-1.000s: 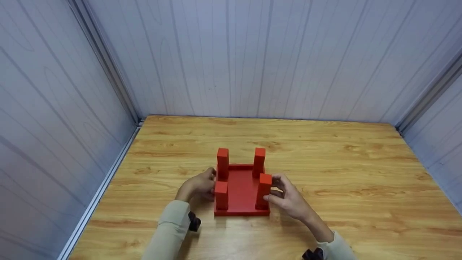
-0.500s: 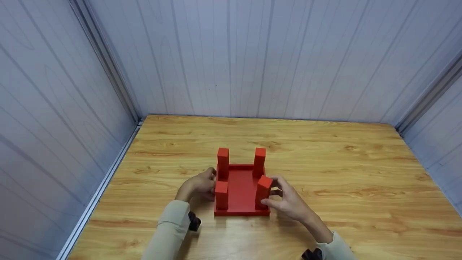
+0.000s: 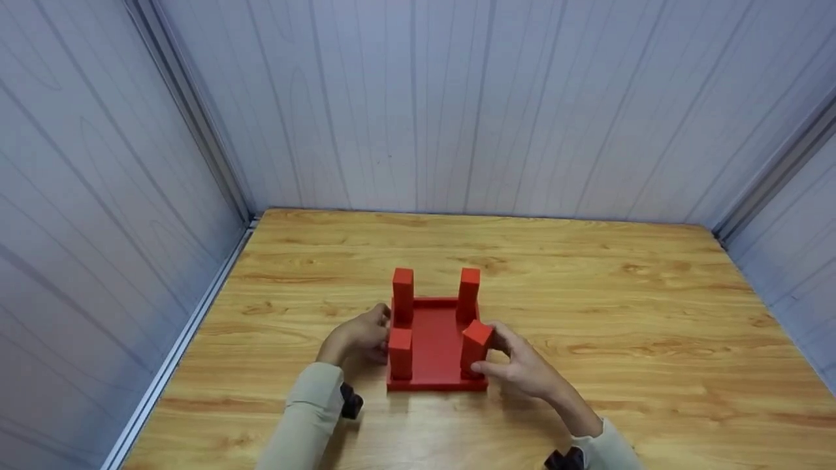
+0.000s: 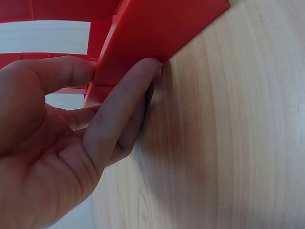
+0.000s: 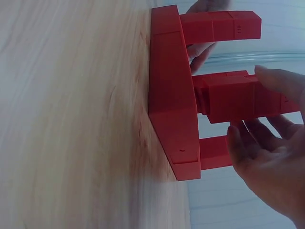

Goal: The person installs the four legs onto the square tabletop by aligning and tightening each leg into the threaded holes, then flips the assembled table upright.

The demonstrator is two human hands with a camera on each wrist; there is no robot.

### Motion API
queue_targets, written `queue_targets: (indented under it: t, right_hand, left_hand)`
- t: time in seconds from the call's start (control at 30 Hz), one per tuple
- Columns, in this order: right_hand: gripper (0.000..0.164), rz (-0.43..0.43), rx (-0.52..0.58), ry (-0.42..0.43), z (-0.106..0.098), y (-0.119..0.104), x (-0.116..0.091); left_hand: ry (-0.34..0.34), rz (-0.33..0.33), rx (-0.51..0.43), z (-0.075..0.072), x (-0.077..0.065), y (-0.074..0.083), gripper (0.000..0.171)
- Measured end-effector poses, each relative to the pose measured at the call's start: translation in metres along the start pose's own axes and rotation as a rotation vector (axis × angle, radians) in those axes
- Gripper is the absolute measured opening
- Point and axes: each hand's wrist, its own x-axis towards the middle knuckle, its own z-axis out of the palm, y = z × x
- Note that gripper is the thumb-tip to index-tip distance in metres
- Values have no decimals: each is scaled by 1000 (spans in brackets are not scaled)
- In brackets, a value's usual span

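Observation:
A red rimmed tabletop (image 3: 436,346) lies flat with several square legs pointing up, like a small upturned table. My right hand (image 3: 522,369) holds the near right leg (image 3: 475,349) between thumb and fingers. That leg stands twisted out of line with the tabletop's edges; in the right wrist view a narrow neck shows between it and the tabletop. My left hand (image 3: 362,334) grips the left side of the tabletop, digits on its outer wall (image 4: 147,36) and at its rim. In the head view the left fingertips are partly hidden behind the tabletop and legs.
Two far legs, left (image 3: 403,294) and right (image 3: 469,294), and the near left leg (image 3: 401,356) stand upright. The wooden table (image 3: 620,313) runs under everything, with pale panel walls (image 3: 418,104) behind and at both sides.
The near right leg has turned about its upright axis, from square with the tabletop to twisted. My right thumb and fingers have moved round with it. The left hand has stayed in place.

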Motion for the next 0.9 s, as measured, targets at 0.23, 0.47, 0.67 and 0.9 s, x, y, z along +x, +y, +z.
queue_targets:
  t: [0.23, 0.47, 0.67, 0.9]
  right_hand:
    - [49, -6, 62, -67, -7, 3, 1]
    - [49, 18, -7, -8, -4, -1, 1]
    - [44, 29, -69, 59, 3, -25, -1]
    - [44, 47, -72, 114, 8, -34, -1]
  left_hand:
    - [-1, 0, 11, 0, 1, -1, 30]
    - [-6, 3, 15, -1, 2, -2, 30]
    - [3, -3, 26, -1, 1, -1, 30]
    - [10, 3, 37, 0, 1, -1, 29]
